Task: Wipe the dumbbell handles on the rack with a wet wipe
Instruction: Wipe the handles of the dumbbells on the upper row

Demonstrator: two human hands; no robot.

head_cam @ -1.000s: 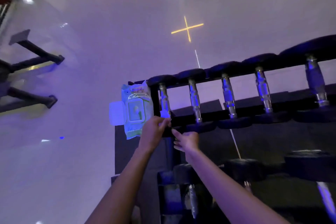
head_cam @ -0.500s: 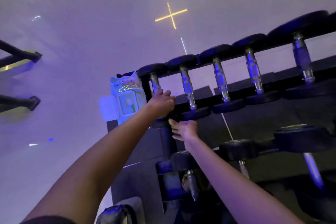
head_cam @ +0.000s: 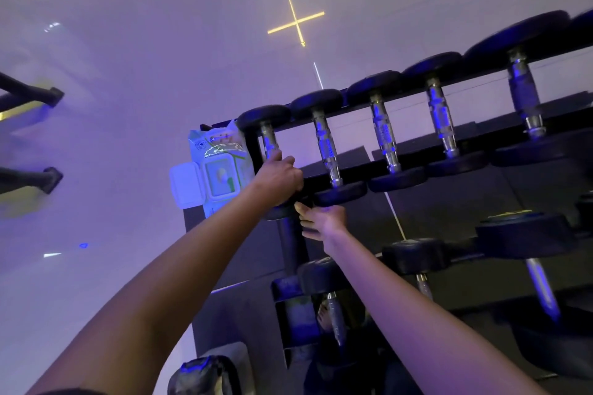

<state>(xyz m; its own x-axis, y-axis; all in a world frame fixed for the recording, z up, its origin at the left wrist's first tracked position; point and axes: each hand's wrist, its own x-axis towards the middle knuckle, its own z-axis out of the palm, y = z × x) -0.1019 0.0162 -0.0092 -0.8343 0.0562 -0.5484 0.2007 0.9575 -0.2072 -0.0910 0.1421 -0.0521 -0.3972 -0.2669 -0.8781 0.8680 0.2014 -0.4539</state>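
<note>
A black dumbbell rack (head_cam: 324, 176) fills the right half of the view, its top row holding several dumbbells with knurled metal handles. My left hand (head_cam: 279, 177) grips the near part of the leftmost dumbbell handle (head_cam: 268, 140); no wipe shows in its fist. Just below, my right hand (head_cam: 324, 222) rests against the underside of the front rail, thumb up, fingers loose. A pale green wet wipe pack (head_cam: 221, 167) with its white lid flipped open sits at the rack's left end, beside my left hand.
Further handles (head_cam: 383, 135) (head_cam: 441, 119) (head_cam: 524, 93) line up to the right. A lower tier carries bigger dumbbells (head_cam: 414, 255) (head_cam: 526, 234). Black equipment feet (head_cam: 48, 178) stand on the glossy floor at the left. A dark padded object (head_cam: 205, 372) is near the bottom edge.
My left hand moved up from pinching a wipe at the handle's near end and now wraps the handle, hiding the wipe. The right hand stayed under the rail. The camera shifted closer.
</note>
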